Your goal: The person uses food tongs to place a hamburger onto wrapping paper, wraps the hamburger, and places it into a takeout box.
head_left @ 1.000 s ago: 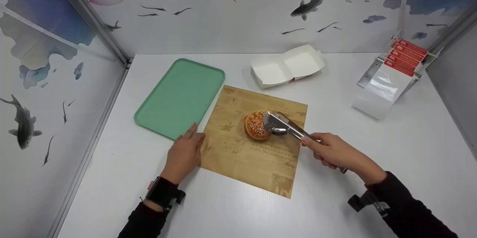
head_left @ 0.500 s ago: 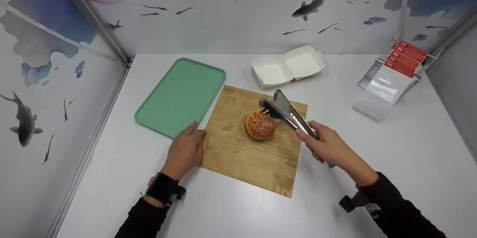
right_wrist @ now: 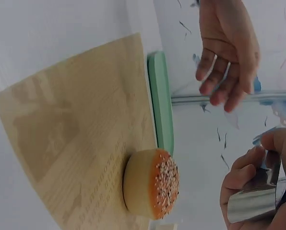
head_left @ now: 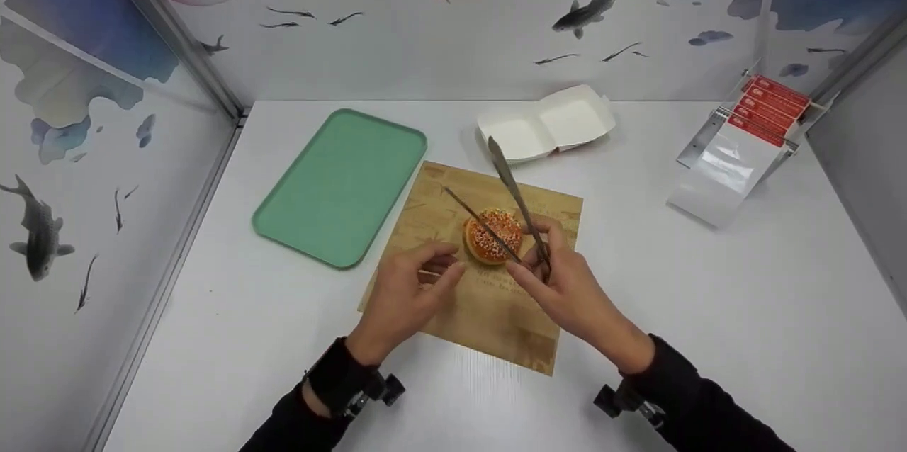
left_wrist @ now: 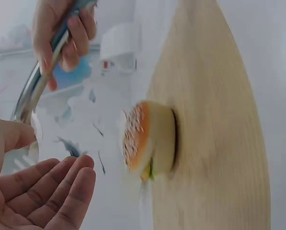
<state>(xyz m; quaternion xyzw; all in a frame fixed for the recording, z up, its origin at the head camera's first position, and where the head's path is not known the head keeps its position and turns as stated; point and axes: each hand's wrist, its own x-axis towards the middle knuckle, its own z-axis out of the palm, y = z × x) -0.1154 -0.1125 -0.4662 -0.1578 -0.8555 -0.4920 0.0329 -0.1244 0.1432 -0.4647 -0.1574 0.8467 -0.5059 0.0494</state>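
A sesame-topped burger (head_left: pixel 504 225) sits on the brown wrapping paper (head_left: pixel 489 331) in the middle of the table. A bit of green and yellow filling shows at its side in the left wrist view. My right hand (head_left: pixel 577 289) grips metal tongs (head_left: pixel 516 193) above the paper; their arms are spread apart and point away from me, one crossing the burger in the head view. My left hand (head_left: pixel 407 292) hovers over the paper left of the burger, fingers loosely bent and holding nothing. In the left wrist view its palm (left_wrist: pixel 37 196) faces the tongs.
A green tray (head_left: pixel 340 183) lies to the left of the paper. Behind the paper stands an open white carton (head_left: pixel 553 126). A metal rack with red-printed clear bags (head_left: pixel 737 147) is at the far right. Printed panels (head_left: pixel 283 55) enclose the table's back and sides.
My left hand has left the tray and paper edge and come right, toward the tongs. My right hand has moved left and drawn the tongs back from beside the burger, turning them.
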